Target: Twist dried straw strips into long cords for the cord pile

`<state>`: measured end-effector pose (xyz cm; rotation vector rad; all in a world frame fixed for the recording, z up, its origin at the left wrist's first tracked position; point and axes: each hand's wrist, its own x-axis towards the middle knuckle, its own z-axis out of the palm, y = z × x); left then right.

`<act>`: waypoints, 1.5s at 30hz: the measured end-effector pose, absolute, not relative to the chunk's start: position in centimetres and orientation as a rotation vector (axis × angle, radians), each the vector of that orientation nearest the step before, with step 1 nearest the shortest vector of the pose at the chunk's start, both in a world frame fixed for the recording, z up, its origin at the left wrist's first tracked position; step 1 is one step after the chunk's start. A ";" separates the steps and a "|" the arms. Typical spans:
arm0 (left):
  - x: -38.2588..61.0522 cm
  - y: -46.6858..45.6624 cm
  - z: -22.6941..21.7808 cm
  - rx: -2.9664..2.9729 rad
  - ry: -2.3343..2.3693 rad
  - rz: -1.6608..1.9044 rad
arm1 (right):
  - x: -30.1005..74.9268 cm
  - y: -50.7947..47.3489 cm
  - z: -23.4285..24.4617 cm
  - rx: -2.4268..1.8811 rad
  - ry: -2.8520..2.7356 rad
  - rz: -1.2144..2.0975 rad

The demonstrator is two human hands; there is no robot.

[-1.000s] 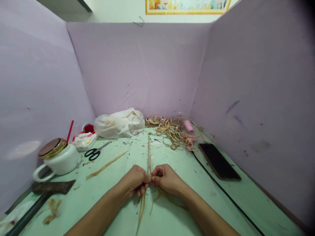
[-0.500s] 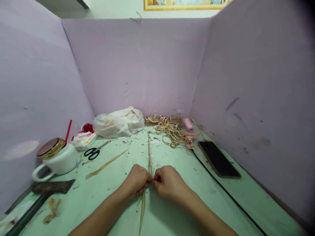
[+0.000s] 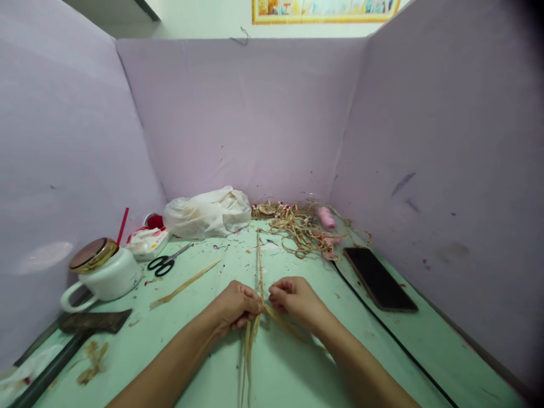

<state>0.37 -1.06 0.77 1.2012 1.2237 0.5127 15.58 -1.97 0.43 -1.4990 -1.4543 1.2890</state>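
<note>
A thin braided straw cord (image 3: 258, 258) runs from the far middle of the green table (image 3: 297, 368) back to my hands. My left hand (image 3: 235, 306) is closed, pinching the cord's near end where the loose straw strands (image 3: 247, 351) begin. My right hand (image 3: 293, 298) is closed on one strand (image 3: 284, 323) that slants out to the right. The other loose strands trail toward me between my forearms.
A lidded white mug (image 3: 102, 275), black scissors (image 3: 165, 262), a flat straw strip (image 3: 183, 285), a dark blade (image 3: 91, 323) and a white plastic bag (image 3: 208, 213) lie left. A pile of cord (image 3: 297, 226), a pink spool (image 3: 326, 217), a phone (image 3: 379, 279) and a black cable (image 3: 395, 340) lie right. Purple boards wall three sides.
My right hand has drawn one strand out to the right, away from the left hand. The loose strands below now fan apart. The left hand stays pinched on the cord.
</note>
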 end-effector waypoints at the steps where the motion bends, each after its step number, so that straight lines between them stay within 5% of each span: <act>1: 0.4 -1.1 0.8 1.205 1.213 0.518 | 15.3 -2.0 0.4 -1.449 -1.372 1.458; 4: 0.4 -1.2 0.8 1.227 1.203 0.520 | 14.4 -2.3 0.0 -1.395 -1.292 1.690; 10: 0.1 -1.3 0.8 1.466 1.354 0.384 | 14.2 -1.7 -2.0 -1.549 -1.518 1.360; 23: 3.1 -6.5 2.3 2.243 1.763 0.082 | 13.5 -2.7 -0.9 -1.469 -1.172 1.641; 31: 0.4 -2.6 3.7 1.433 1.545 0.499 | 14.4 -2.6 -0.2 -1.356 -1.281 1.666; 36: 0.8 -1.8 1.7 1.075 1.218 0.431 | 14.7 -2.2 -0.4 -1.283 -1.359 1.716; 45: 1.7 -2.3 1.6 1.218 1.418 0.507 | 15.0 -2.6 -0.8 -1.616 -1.874 0.979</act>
